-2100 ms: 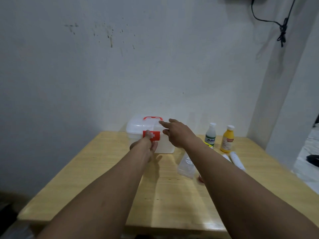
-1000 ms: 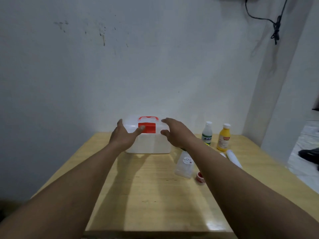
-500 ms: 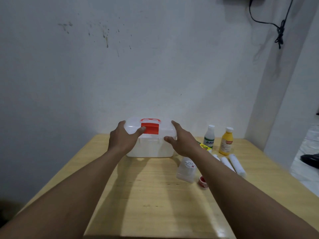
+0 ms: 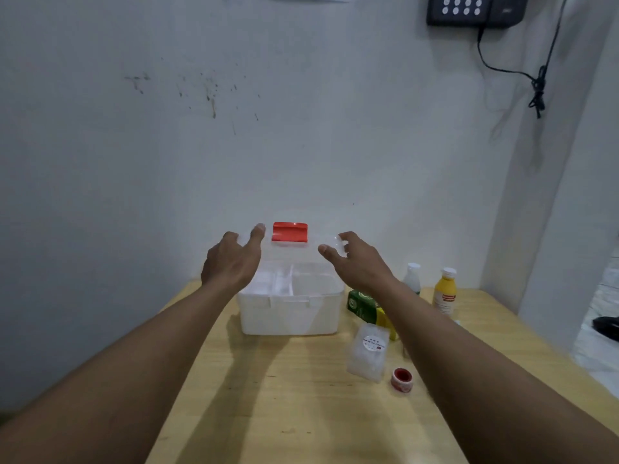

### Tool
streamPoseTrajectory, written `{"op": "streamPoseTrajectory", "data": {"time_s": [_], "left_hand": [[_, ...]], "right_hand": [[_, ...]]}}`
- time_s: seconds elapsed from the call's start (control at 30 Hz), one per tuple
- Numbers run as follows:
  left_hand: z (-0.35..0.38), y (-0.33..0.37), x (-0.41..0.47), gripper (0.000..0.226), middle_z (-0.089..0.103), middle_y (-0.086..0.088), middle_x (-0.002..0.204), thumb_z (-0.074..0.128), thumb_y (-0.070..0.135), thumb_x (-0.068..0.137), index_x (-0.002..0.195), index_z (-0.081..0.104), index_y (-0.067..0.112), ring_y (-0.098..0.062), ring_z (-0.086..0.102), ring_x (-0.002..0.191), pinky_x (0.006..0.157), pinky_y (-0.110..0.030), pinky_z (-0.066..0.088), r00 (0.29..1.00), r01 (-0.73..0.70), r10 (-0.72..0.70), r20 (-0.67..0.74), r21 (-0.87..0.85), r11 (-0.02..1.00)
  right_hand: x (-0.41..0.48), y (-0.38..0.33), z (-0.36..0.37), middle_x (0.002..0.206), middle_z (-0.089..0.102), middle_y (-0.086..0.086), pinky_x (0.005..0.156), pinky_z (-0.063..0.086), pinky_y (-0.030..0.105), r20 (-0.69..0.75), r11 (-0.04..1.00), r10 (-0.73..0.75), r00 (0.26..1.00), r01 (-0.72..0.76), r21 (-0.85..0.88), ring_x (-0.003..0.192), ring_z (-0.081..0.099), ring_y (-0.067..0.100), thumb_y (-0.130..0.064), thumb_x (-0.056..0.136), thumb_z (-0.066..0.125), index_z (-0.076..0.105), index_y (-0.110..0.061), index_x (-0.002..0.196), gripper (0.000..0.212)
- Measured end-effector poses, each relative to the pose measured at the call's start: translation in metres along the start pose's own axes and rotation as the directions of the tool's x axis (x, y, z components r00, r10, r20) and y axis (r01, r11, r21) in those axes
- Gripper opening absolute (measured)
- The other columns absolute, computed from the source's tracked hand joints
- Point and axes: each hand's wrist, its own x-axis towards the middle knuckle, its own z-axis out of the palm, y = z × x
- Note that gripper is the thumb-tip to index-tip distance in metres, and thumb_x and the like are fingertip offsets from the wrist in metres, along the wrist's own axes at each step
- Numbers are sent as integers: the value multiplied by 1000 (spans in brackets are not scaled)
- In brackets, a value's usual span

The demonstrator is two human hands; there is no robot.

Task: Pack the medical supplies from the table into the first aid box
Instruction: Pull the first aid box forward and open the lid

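The translucent white first aid box (image 4: 289, 314) stands on the wooden table (image 4: 301, 413) against the wall. Its clear lid with a red latch (image 4: 289, 232) is swung up, and a divided inner tray (image 4: 284, 283) shows inside. My left hand (image 4: 234, 259) grips the lid's left corner and my right hand (image 4: 356, 262) its right corner. To the right of the box lie a green and yellow carton (image 4: 363, 304), a clear packet with a round label (image 4: 370, 351) and a red tape roll (image 4: 402, 380). A white bottle (image 4: 412, 277) and a yellow bottle (image 4: 444, 291) stand behind my right arm.
The wall rises directly behind the box. A black device with a hanging cable (image 4: 475, 8) is mounted high on the right. The table's right edge borders a gap to a tiled floor, where a dark object (image 4: 606, 326) lies.
Both hands have lifted the lid from shut to upright, so the inner tray now shows. The red latch has risen with the lid. The view has tilted and the carton is uncovered.
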Motion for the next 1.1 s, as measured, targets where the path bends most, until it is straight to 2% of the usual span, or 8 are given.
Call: {"op": "streamPoseTrajectory", "data": {"time_s": [0.17, 0.27, 0.47, 0.53, 0.63, 0.77, 0.93, 1.1], "left_hand": [[6, 3, 16, 36, 64, -16, 112, 31, 27, 96, 102, 60, 6, -32, 54, 91, 76, -36, 40, 997, 18, -18, -78, -2, 1000], [11, 3, 27, 36, 62, -13, 125, 37, 23, 98, 123, 60, 10, -33, 57, 105, 82, -33, 40, 994, 25, -31, -101, -60, 998], [23, 1, 47, 34, 61, -9, 124, 37, 28, 105, 132, 54, 17, -22, 50, 90, 75, -31, 39, 995, -1, -20, -100, -207, 978], [27, 1, 55, 35, 60, -10, 131, 38, 26, 105, 135, 55, 16, -26, 55, 99, 78, -30, 40, 995, -14, -6, -97, -207, 978], [33, 2, 66, 38, 56, -8, 139, 42, 20, 102, 138, 53, 15, -31, 55, 120, 89, -30, 42, 996, 21, -38, -79, -205, 979], [40, 3, 72, 47, 53, -8, 142, 45, 11, 97, 144, 48, 16, -31, 56, 121, 89, -28, 42, 998, 50, -57, -25, -217, 975], [47, 8, 76, 55, 44, -8, 151, 44, 12, 97, 151, 36, 19, -31, 51, 127, 84, -30, 41, 996, 94, -93, 14, -226, 969], [50, 10, 78, 56, 42, -6, 152, 46, 13, 97, 151, 35, 17, -30, 48, 131, 85, -29, 36, 994, 107, -102, 35, -224, 969]], "right_hand": [[19, -5, 0, 145, 51, 6, 88, 39, 31, -30, 997, 35, 999, -33, 65, 128, 51, 25, -66, 90, 49, 43, -16, 144, 74], [31, -8, 1, 145, 51, 8, 89, 38, 31, -46, 992, 72, 996, -66, 107, 129, 50, 27, -66, 91, 49, 42, -16, 144, 74], [46, -11, 6, 138, 53, 16, 84, 36, 32, -69, 959, 139, 988, -117, 257, 116, 54, 26, -54, 97, 49, 35, -18, 132, 53], [49, -8, 8, 138, 54, 15, 85, 36, 31, -78, 961, 140, 987, -116, 253, 119, 55, 27, -44, 99, 49, 36, -21, 137, 46], [54, -1, 12, 131, 59, 13, 83, 38, 31, -64, 974, 126, 990, -111, 199, 97, 59, 19, -29, 99, 52, 30, -29, 147, 53], [56, 9, 18, 151, 44, 13, 92, 36, 30, -17, 973, 141, 990, -135, 187, 132, 48, 28, -22, 97, 54, 21, -24, 155, 67], [61, 14, 21, 144, 50, 10, 87, 43, 30, 15, 970, 165, 986, -165, 178, 108, 54, 21, -18, 95, 56, 21, -22, 155, 69], [64, 18, 24, 143, 52, 9, 84, 41, 29, 36, 963, 188, 981, -192, 187, 124, 54, 28, -17, 94, 59, 16, -22, 157, 76]]}}
